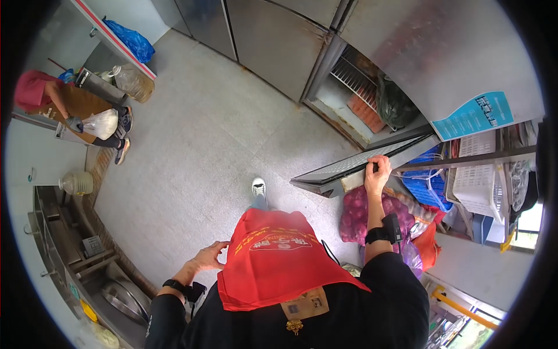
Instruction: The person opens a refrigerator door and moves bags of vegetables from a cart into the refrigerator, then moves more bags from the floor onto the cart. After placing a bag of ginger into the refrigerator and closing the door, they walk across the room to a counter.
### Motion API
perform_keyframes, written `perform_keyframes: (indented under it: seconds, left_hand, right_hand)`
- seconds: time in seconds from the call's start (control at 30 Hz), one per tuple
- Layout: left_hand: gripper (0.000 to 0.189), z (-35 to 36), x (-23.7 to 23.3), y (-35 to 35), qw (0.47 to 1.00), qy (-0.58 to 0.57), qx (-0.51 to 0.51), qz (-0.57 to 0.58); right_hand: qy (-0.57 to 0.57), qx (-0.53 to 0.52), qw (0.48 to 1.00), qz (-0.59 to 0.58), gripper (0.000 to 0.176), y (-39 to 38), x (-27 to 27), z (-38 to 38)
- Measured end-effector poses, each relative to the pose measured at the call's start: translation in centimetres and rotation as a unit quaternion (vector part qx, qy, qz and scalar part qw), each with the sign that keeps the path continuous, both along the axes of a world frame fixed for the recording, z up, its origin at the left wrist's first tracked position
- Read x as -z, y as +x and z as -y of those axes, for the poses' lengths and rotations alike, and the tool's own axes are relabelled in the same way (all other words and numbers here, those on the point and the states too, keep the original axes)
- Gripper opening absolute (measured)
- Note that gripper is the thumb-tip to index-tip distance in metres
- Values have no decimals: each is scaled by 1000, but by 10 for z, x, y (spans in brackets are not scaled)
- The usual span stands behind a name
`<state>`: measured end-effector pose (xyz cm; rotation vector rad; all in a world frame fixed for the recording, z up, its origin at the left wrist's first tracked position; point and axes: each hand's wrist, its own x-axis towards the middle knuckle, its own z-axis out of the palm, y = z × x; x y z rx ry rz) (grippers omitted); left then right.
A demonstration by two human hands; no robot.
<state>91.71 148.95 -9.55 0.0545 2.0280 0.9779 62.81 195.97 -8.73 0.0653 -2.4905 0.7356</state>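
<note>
My right hand is closed on the edge of a metal fridge door, which stands open at the lower compartment. Inside that compartment are a wire shelf, a reddish block and a dark green plastic bag. Beside the red apron, my left hand hangs with its fingers slightly bent and apart, and no object shows in it. Just below the open door lies a net sack of purple-red onions.
Another person in a brown apron holds a white bag at the upper left. Blue and white baskets sit on a rack at the right. A metal sink is at the lower left.
</note>
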Motion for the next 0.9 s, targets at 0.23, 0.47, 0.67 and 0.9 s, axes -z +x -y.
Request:
perform_keyframes:
  seconds: [0.23,0.47,0.67,0.9]
  left_hand:
    - [68,0,8,5,1000,-5,-5,-4]
    - [55,-16,10,-31,998,-4,-2,59]
    - [53,-39,13,-88,996,-30,39,78]
    - [51,-63,17,-130,988,-42,134,70]
  right_hand:
    - [5,2,1000,-22,7,-5,0,3]
    - [-31,11,999,-18,10,2,-4,-18]
    - [-123,48,991,27,15,25,-6,-26]
    - [-27,62,992,108,36,130,-7,2]
